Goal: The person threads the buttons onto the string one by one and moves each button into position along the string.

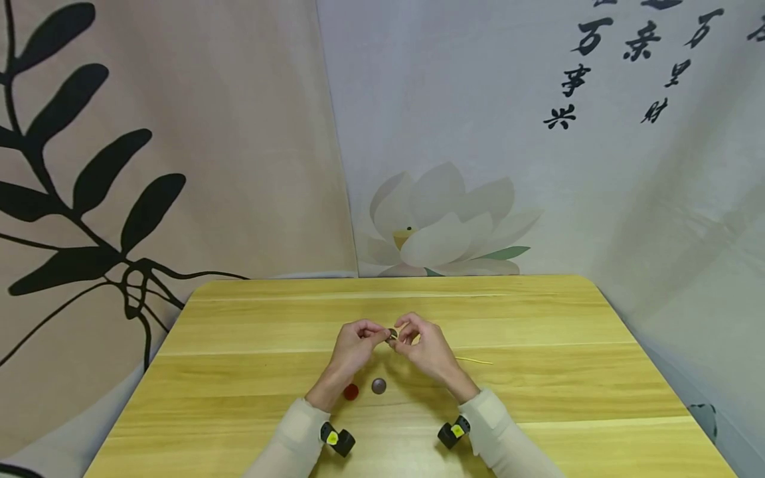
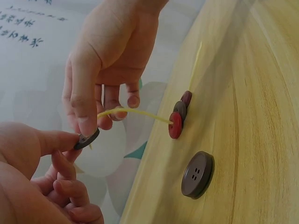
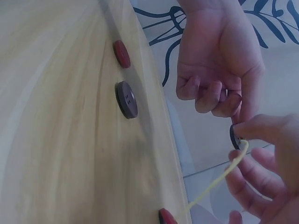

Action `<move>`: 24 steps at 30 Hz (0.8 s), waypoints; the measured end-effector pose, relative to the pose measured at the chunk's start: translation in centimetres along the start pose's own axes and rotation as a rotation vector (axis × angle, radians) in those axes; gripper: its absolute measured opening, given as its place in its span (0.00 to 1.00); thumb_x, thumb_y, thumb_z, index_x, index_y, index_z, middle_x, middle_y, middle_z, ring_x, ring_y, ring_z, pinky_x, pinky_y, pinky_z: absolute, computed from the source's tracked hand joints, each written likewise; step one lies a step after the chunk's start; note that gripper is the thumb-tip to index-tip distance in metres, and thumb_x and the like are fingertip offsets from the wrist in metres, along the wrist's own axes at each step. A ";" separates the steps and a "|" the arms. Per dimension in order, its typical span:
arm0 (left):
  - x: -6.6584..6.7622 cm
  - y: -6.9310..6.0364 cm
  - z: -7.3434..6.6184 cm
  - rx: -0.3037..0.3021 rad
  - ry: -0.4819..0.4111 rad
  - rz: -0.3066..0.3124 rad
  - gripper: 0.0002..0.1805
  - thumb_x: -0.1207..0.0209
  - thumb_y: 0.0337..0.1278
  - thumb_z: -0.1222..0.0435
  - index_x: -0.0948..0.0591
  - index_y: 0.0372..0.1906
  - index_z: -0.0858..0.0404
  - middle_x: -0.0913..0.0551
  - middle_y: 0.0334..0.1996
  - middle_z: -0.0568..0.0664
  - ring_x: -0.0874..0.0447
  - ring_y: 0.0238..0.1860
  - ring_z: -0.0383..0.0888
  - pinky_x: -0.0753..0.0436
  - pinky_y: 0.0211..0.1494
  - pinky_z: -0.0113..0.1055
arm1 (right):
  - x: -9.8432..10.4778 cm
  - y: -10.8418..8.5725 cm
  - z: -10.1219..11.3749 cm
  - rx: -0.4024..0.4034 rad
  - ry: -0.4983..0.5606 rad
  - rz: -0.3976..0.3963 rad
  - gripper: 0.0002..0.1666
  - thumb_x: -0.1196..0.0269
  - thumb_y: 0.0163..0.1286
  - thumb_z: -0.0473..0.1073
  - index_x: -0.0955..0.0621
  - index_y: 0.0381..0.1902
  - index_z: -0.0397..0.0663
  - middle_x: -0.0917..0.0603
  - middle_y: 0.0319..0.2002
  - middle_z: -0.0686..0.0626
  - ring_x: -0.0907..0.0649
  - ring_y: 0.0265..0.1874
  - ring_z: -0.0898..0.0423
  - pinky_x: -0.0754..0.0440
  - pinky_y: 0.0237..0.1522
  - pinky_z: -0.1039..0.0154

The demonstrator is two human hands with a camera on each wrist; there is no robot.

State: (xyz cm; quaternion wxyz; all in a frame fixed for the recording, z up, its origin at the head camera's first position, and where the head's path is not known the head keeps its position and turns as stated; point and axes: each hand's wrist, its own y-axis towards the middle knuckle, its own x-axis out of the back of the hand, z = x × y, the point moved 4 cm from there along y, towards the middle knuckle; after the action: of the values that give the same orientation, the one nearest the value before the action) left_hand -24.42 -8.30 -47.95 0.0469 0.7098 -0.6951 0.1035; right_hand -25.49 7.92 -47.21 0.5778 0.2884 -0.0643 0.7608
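Observation:
My left hand (image 1: 352,348) pinches a dark button (image 2: 87,139) by its edge between thumb and finger, raised over the table. My right hand (image 1: 425,348) meets it there, thumb tip against the button, pinching a yellow cord (image 2: 140,112). A short yellow tip shows under the button in the left wrist view. From the fingers the cord runs down to a red button (image 2: 175,125), a dark button (image 2: 180,109) and a dark red button (image 2: 186,97), strung together. Part of the cord is hidden behind my right thumb.
A loose dark four-hole button (image 1: 379,386) lies on the wooden table (image 1: 538,378) between my forearms. Beside it, near my left wrist, is a loose red button (image 1: 350,392). The cord's far end (image 1: 475,360) stretches right of my right hand. Printed curtains hang behind.

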 end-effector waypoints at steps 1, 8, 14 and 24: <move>0.0 0.0 0.0 0.000 0.000 -0.002 0.06 0.35 0.60 0.64 0.15 0.35 0.64 0.23 0.27 0.47 0.31 0.28 0.41 0.34 0.27 0.28 | 0.0 0.0 0.0 -0.001 -0.003 0.008 0.17 0.28 0.59 0.36 0.20 0.46 0.45 0.18 0.27 0.57 0.20 0.29 0.60 0.23 0.33 0.66; -0.1 0.0 0.1 0.012 -0.008 -0.008 0.06 0.35 0.60 0.65 0.15 0.35 0.65 0.23 0.26 0.47 0.32 0.26 0.41 0.35 0.25 0.28 | -0.6 -0.1 0.0 0.019 -0.039 0.026 0.20 0.27 0.59 0.37 0.21 0.48 0.47 0.19 0.27 0.56 0.22 0.27 0.62 0.25 0.30 0.67; -0.1 0.0 0.1 0.022 -0.009 -0.026 0.05 0.35 0.60 0.66 0.15 0.34 0.66 0.22 0.27 0.48 0.31 0.28 0.41 0.34 0.26 0.28 | -1.1 -0.1 0.3 0.094 -0.124 -0.027 0.19 0.26 0.57 0.37 0.21 0.45 0.46 0.19 0.27 0.50 0.22 0.25 0.59 0.26 0.28 0.69; 0.1 0.2 0.2 0.011 0.005 -0.038 0.07 0.35 0.59 0.64 0.14 0.35 0.65 0.21 0.28 0.48 0.30 0.29 0.42 0.33 0.28 0.29 | -1.3 -0.1 0.5 0.110 -0.158 -0.089 0.17 0.26 0.56 0.36 0.19 0.43 0.46 0.18 0.26 0.51 0.20 0.25 0.57 0.26 0.27 0.70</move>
State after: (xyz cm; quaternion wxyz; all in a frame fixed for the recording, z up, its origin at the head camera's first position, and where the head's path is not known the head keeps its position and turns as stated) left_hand -24.56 -8.40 -48.17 0.0467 0.7229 -0.6808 0.1084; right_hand -25.01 6.63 -47.49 0.5872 0.3813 -0.0549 0.7119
